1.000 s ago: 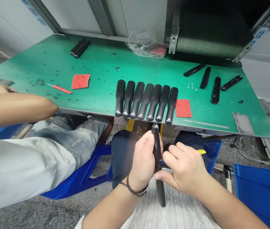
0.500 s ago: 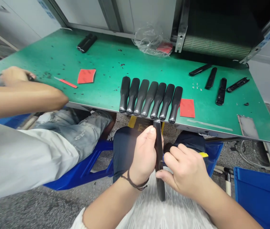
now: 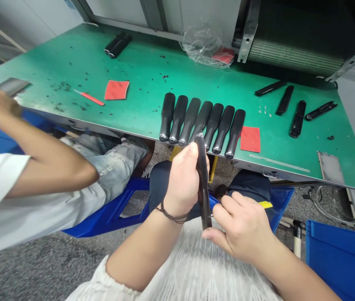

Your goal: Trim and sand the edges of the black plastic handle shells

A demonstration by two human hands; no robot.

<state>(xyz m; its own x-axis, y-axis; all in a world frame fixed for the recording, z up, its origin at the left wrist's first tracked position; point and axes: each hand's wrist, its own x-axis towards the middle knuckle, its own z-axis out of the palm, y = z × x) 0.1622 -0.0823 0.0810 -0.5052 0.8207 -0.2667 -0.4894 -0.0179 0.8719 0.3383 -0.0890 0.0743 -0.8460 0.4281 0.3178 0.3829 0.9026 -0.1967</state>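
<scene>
My left hand (image 3: 184,179) is wrapped round a long black plastic handle (image 3: 203,184) held upright over my lap. My right hand (image 3: 243,223) is closed on a small tool with a yellow grip (image 3: 265,205), its tip pressed against the lower part of that handle. Just beyond my hands, several matching black handles (image 3: 202,121) lie side by side near the front edge of the green table (image 3: 139,79). A red sanding pad (image 3: 250,139) lies right of the row.
A co-worker's arm (image 3: 36,154) reaches over the table's left side. Another red pad (image 3: 116,89), a red blade (image 3: 89,98), black parts (image 3: 296,119) at right, two black handles (image 3: 117,44) at the back and a plastic bag (image 3: 207,44). Blue bins (image 3: 342,255) stand on the floor.
My left hand has raised the black handle closer to the table edge, while my right hand stays at its lower end. The co-worker's arm drew back from the table toward the left.
</scene>
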